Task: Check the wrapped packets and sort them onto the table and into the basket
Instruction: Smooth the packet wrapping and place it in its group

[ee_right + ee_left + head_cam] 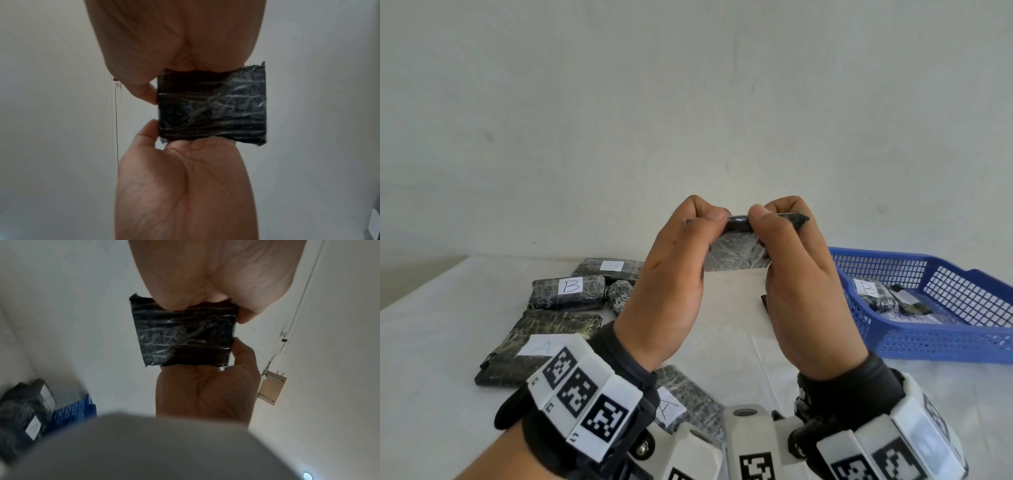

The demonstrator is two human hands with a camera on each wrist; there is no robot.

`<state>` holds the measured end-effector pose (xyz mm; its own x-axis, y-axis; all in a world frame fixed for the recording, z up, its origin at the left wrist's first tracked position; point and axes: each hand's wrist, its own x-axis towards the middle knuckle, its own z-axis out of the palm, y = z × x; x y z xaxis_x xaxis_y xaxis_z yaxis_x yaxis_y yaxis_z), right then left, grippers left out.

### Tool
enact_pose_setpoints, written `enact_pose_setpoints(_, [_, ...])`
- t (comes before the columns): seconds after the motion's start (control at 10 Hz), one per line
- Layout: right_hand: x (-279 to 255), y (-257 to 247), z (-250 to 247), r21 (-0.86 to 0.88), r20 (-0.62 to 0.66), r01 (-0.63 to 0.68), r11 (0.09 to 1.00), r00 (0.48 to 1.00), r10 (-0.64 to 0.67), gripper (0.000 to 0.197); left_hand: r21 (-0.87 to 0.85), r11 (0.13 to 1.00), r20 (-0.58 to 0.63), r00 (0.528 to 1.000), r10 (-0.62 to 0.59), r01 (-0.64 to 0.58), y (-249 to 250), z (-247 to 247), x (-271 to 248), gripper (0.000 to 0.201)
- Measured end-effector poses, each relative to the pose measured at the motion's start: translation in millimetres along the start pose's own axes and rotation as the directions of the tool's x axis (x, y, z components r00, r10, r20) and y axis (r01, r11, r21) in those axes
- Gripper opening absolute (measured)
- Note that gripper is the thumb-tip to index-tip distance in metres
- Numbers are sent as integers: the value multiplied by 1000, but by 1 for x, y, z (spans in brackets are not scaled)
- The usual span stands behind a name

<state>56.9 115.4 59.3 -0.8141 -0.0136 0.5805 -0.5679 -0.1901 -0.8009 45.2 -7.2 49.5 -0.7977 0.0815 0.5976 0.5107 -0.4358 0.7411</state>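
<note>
Held packet [738, 255]: black, wrapped in clear film, no label showing to me; raised in the air above the table [722, 342], left of the basket [914, 342], gripped by both hands along its upper edge.

Left hand [671, 274]: fingers and thumb curled over the packet's left part, clamped on it; the wrist views show its palm against one edge.

Right hand [801, 274]: thumb and fingers pinching the packet's right part, likewise closed upon it; the two thumbs lie close together at the top edge.

Packet marked B [567, 292]: flat on the table, well left of the basket; behind it another labelled packet [607, 269], letter unreadable to me; a small unlabelled bundle [619, 296] just beside both.

Packet marked A [541, 346]: largest, nearer me, left of the basket; a second A packet [685, 401] partly hidden under my wrists.

Basket: blue plastic mesh, on the table at right; inside it a B packet [869, 294] and a smaller dark item [911, 303] I cannot identify.
</note>
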Motion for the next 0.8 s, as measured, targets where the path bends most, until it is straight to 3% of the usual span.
enact_pose_setpoints(0.1, [1, 3, -5, 4, 45, 46, 999, 998, -47, 21, -83, 996, -16, 999, -28, 27, 1, 0, 1, 24])
enact_pose_setpoints(0.3, [2, 8, -13, -15, 81, 42, 999, 996, -41, 24, -123, 992, -49, 998, -39, 33, -4, -4, 1, 38])
enact_pose_setpoints(0.4, [4, 10, -11, 90, 36, 56, 994, 998, -60, 18, 45, 998, -108, 993, -39, 44, -4, -6, 3, 53])
enact_pose_setpoints(0.5, [4, 9, -13, -91, -15, 160, 983, 987, -162, 22, 198, 976, -151, 987, -60, 90, -4, -9, 5, 72])
enact_pose_setpoints(0.6, [8, 10, -25, -266, -47, 228, 937, 967, -249, 29, 151, 964, -195, 963, -187, 218, -2, -17, 10, 43])
enact_pose_setpoints(0.7, [9, 13, -31, -453, 53, 335, 826, 935, -350, 26, 156, 918, -182, 924, -337, 366, -1, -26, 14, 44])
enact_pose_setpoints(0.8, [8, 16, -29, -628, 186, 408, 663, 906, -381, 21, 84, 933, -189, 925, -330, 350, -2, -30, 17, 35])
